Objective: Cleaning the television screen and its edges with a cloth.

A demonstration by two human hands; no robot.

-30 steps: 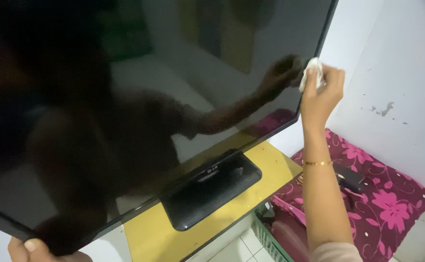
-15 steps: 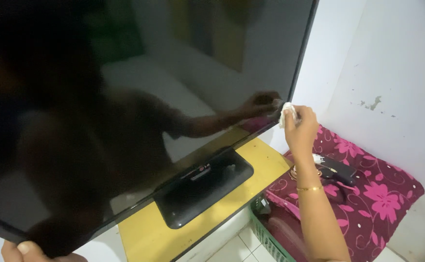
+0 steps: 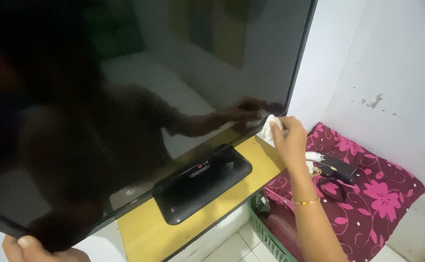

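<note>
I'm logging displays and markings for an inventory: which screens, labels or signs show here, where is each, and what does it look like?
Television screen: fills the left and centre, a large flat rectangle, glossy black, switched off, mirroring the room.
Small badge: middle of the screen's lower frame, above the black stand, tiny and reddish.
No signs or packages are visible.

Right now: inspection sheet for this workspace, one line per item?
Surface: yellow tabletop, black stand base on it.
Job's things: flat screen, dark, reflective; white cloth at its lower right corner.
Clutter: dark items on floral fabric; green basket below.
Grippers: right hand grips the cloth; left hand holds the lower left edge.
Cables: dark cord, loosely looped.
Surroundings: white wall, chipped paint.
</note>
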